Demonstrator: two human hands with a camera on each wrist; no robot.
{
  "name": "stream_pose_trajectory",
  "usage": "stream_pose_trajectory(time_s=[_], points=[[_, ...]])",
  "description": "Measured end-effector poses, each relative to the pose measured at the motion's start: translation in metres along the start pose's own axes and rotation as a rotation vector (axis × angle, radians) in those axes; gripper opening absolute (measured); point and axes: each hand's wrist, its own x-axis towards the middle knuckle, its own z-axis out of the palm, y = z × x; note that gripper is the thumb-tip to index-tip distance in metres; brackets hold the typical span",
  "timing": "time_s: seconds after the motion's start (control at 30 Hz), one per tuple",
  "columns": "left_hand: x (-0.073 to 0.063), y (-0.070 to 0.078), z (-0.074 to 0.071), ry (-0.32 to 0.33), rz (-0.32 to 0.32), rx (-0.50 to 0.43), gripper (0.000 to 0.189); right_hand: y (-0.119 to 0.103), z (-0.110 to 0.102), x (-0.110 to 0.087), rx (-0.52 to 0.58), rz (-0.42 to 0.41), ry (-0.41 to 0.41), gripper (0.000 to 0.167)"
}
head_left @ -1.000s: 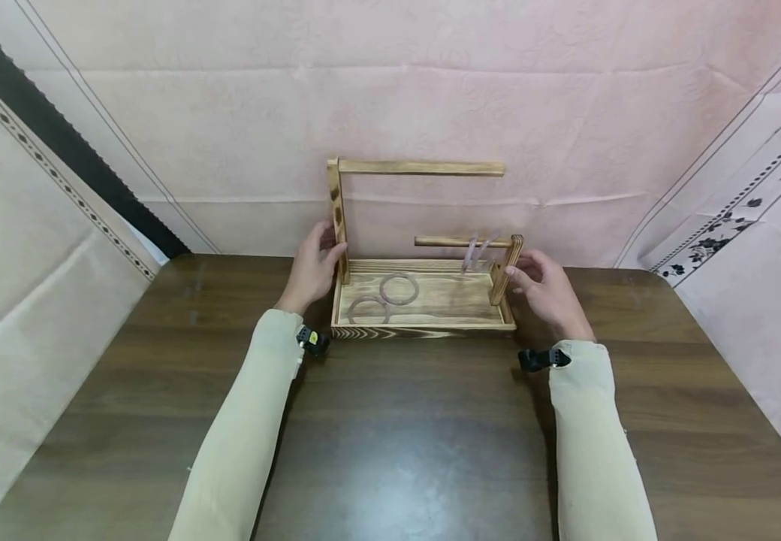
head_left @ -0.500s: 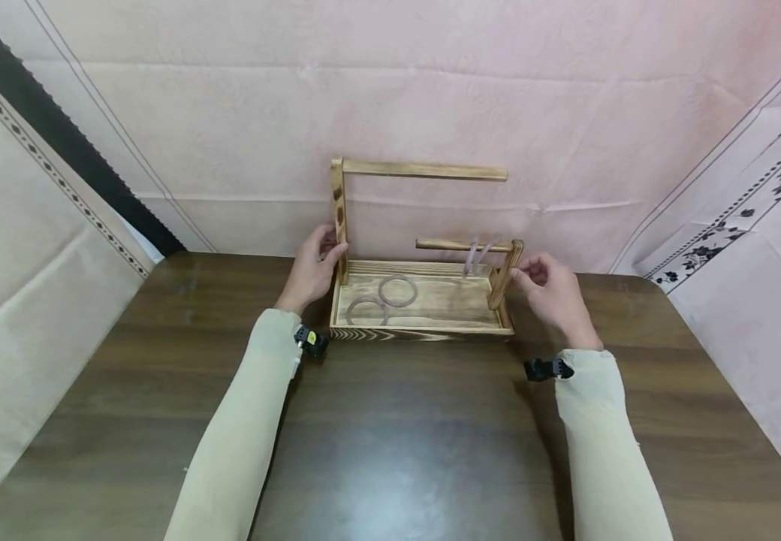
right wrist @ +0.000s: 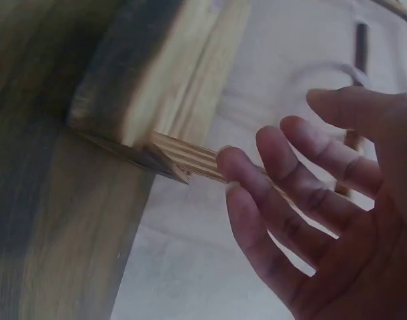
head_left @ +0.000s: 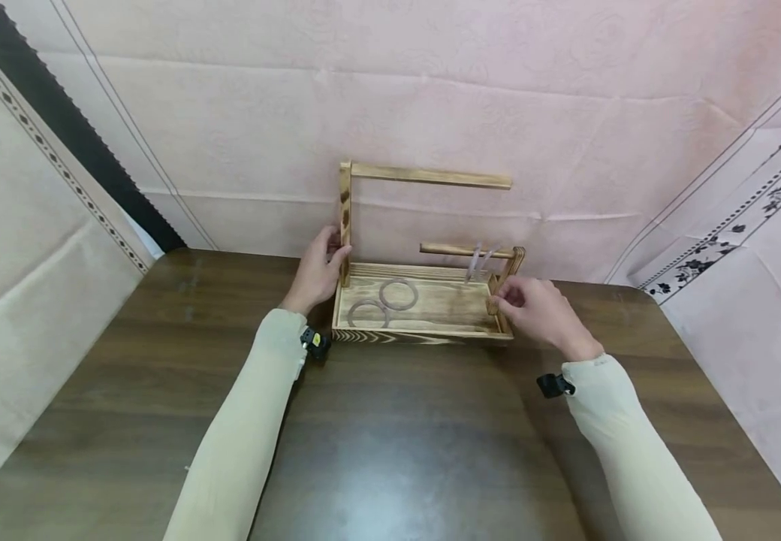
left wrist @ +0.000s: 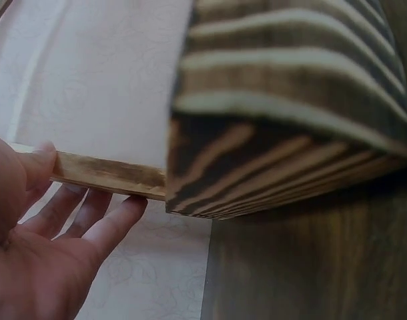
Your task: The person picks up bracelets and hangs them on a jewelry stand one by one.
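Note:
A wooden jewelry stand has a shallow tray, a tall left post with an upper bar, and a shorter right post with a lower bar. Two pale rings, like bangles, hang on the lower bar; the nearer-left one stands almost edge-on. Inside the tray lie two more bangles. My left hand pinches the tall post between thumb and fingers. Beside the short post's foot is my right hand, its fingers loosely bent, thumb apart from them in the right wrist view.
The stand sits at the far side of a dark brown wooden table. Right behind it rises a pale pink cloth backdrop. More cloth hangs along both sides of the table.
My right hand has come down along the short post, from its upper part toward its foot. My left hand stays on the tall post. The view has tilted slightly.

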Motion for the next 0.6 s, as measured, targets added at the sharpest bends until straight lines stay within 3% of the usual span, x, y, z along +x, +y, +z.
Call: stream_pose_trajectory(time_s=[0.13,0.6], points=[[0.000,0.000,0.000,0.005,-0.004,0.001,0.038,-0.005,0.004,0.004,-0.040,-0.040,-0.097,0.012],[0.002,-0.002,0.001,0.002,-0.018,-0.015,0.041,-0.028,0.004,0.020,0.012,-0.250,-0.378,0.015]])
